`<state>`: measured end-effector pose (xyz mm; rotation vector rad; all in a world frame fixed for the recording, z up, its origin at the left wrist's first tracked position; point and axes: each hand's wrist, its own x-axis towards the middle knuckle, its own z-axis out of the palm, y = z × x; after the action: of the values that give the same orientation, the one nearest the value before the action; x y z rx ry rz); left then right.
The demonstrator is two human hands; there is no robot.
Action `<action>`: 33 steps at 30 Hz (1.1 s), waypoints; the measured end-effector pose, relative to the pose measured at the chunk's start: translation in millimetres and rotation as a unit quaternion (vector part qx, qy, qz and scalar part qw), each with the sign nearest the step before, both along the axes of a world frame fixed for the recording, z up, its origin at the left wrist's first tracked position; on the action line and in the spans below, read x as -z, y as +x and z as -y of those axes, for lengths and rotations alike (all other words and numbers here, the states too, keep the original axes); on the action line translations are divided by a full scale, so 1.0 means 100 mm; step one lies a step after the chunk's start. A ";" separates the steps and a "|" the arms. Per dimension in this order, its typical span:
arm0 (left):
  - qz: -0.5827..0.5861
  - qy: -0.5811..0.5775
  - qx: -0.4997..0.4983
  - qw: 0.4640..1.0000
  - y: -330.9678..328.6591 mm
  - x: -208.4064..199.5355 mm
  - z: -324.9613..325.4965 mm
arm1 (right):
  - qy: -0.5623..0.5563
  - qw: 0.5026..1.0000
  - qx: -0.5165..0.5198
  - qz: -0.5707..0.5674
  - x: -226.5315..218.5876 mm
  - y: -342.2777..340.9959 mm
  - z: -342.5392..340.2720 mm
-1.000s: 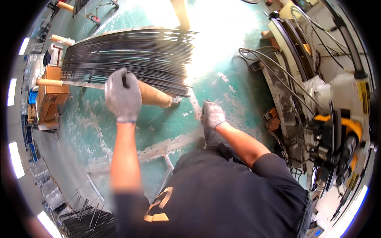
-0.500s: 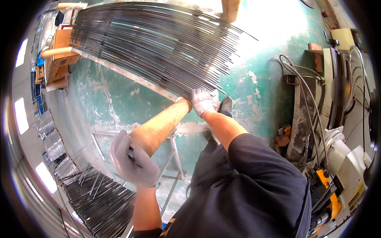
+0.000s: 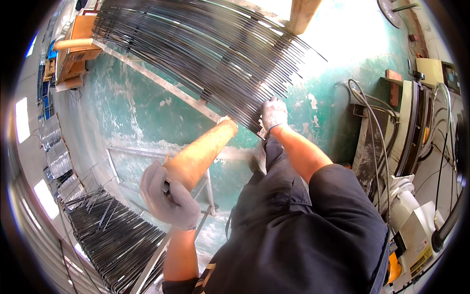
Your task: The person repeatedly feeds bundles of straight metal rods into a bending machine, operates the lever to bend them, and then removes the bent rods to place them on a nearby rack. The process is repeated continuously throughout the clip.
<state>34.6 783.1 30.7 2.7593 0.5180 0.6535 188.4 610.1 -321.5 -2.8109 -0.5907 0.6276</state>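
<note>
A wide layer of long dark metal rods (image 3: 205, 54) lies across a rack rail (image 3: 161, 84), their near ends fanned out unevenly. At these ends is my gloved right hand (image 3: 275, 113), its fingers bent against the rods nearest me; its grip is partly hidden. My left hand (image 3: 171, 198), in a grey glove, is curled closed beside the near end of a thick tan round post (image 3: 201, 153). A small dark gap or object shows between its thumb and fingers; I cannot make out which. The post slants away to the rail's end.
More dark rods (image 3: 115, 240) are stacked at lower left beside a metal frame (image 3: 210, 191). Another tan post (image 3: 303, 14) rises at the rack's far side. At right stands a machine (image 3: 404, 132) with looping hoses (image 3: 374, 142). Cardboard boxes (image 3: 78, 46) sit at upper left.
My right hand has moved to the right along the rod ends, and the nearest rods now reach closer to me. The left hand stays curled by the post. The view has shifted slightly.
</note>
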 end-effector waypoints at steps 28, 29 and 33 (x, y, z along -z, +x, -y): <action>0.035 -0.004 0.011 0.999 -0.02 0.00 0.06 | 0.162 0.928 0.061 -0.330 -0.02 -0.74 0.22; 0.037 0.009 0.019 0.999 -0.01 -0.02 0.07 | 0.158 0.932 0.064 -0.320 -0.11 -0.71 0.22; 0.057 0.120 0.075 0.988 -0.02 -0.18 0.19 | 0.084 0.942 0.101 -0.308 -0.55 -0.68 0.51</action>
<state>32.2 764.5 48.9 2.9223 0.2145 0.8835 120.5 559.2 -267.0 -2.2856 -0.2151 1.2653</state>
